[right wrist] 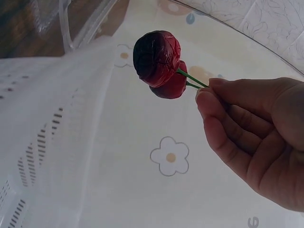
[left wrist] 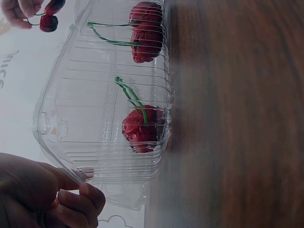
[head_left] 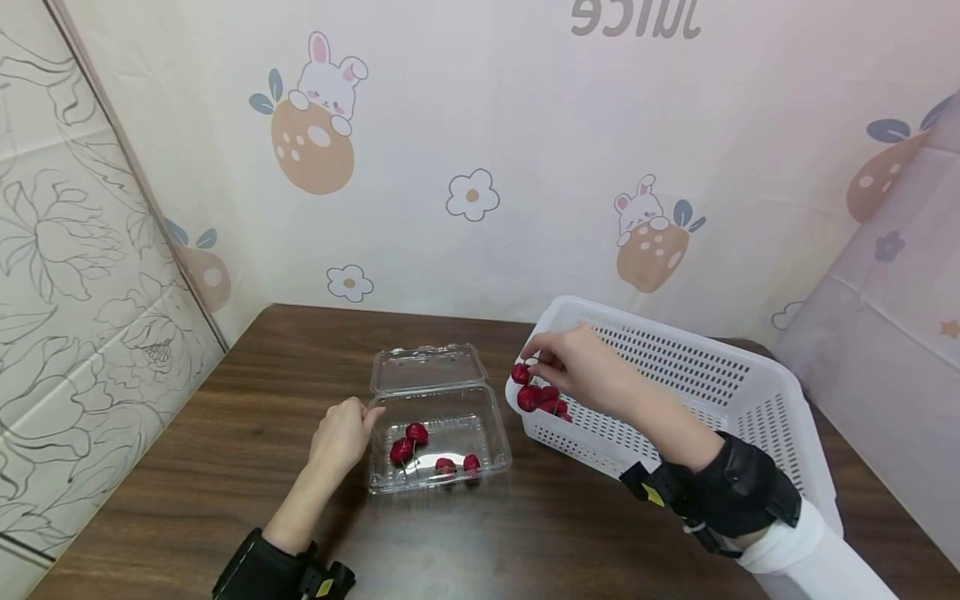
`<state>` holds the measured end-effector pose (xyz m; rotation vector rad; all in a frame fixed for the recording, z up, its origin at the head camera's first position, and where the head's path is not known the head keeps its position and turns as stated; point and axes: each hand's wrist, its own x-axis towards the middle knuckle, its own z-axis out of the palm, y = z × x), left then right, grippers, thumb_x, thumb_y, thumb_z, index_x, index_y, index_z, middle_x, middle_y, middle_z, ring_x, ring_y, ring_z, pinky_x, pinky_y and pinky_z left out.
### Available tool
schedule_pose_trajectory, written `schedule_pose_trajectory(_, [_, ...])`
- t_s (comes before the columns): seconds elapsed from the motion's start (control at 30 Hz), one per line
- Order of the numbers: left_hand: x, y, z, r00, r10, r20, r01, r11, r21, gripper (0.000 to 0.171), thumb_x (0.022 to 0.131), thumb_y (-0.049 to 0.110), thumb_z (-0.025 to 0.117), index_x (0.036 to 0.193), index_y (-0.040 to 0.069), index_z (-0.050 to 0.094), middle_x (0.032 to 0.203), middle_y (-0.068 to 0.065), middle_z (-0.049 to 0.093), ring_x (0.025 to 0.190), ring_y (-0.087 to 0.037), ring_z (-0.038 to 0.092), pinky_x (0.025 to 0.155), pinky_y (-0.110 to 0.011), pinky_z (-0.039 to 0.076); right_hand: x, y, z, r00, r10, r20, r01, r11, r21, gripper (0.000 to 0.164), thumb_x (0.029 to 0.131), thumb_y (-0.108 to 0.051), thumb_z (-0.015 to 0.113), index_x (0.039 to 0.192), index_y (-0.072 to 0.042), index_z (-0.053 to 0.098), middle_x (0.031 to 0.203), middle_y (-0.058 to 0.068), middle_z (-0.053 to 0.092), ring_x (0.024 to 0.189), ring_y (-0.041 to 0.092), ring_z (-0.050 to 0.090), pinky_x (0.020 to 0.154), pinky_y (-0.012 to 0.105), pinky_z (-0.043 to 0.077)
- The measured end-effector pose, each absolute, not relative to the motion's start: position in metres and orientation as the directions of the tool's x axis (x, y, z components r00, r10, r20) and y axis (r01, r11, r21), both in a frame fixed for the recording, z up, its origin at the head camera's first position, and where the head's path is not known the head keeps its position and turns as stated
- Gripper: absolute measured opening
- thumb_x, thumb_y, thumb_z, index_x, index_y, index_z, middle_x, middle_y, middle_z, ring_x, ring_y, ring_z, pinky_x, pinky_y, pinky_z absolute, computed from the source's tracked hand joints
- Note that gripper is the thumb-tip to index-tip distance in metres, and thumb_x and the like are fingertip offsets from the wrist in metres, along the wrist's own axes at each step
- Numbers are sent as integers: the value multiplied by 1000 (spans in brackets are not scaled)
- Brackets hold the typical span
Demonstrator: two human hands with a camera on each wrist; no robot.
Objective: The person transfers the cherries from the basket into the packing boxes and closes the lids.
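Between thumb and fingertips my right hand (head_left: 581, 362) pinches the green stems (right wrist: 192, 78) of a pair of red cherries (right wrist: 159, 59), held up over the left end of a white perforated basket (head_left: 750, 367). More red cherries (head_left: 551, 402) lie in that end of the basket. My left hand (head_left: 341, 437) pinches the left rim of a clear plastic clamshell box (left wrist: 102, 85), which stands on the table with its lid (head_left: 427, 371) folded back. Two pairs of cherries with green stems lie inside the box, one pair (left wrist: 142, 128) nearer my left hand.
A dark brown wooden table (head_left: 285, 367) carries both containers, the basket standing to the right of the box. Behind is a pale wall cloth (head_left: 480, 100) printed with rabbits and flowers; a floral panel (head_left: 90, 275) stands at the left.
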<state>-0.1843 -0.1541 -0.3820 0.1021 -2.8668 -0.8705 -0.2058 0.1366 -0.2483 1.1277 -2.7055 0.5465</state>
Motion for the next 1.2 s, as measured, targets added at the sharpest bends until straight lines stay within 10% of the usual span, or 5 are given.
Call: schedule_pose_trajectory(1.2, [-182, -153, -383, -987, -103, 123, -15, 825, 564, 29, 88, 23, 56, 70, 0, 55, 58, -3, 46, 49, -16, 44, 42, -30, 35, -200, 82, -301, -644, -725, 246, -763, 585, -274, 9, 81, -4, 62, 90, -5, 64, 79, 4, 64, 61, 7, 56, 53, 15, 43])
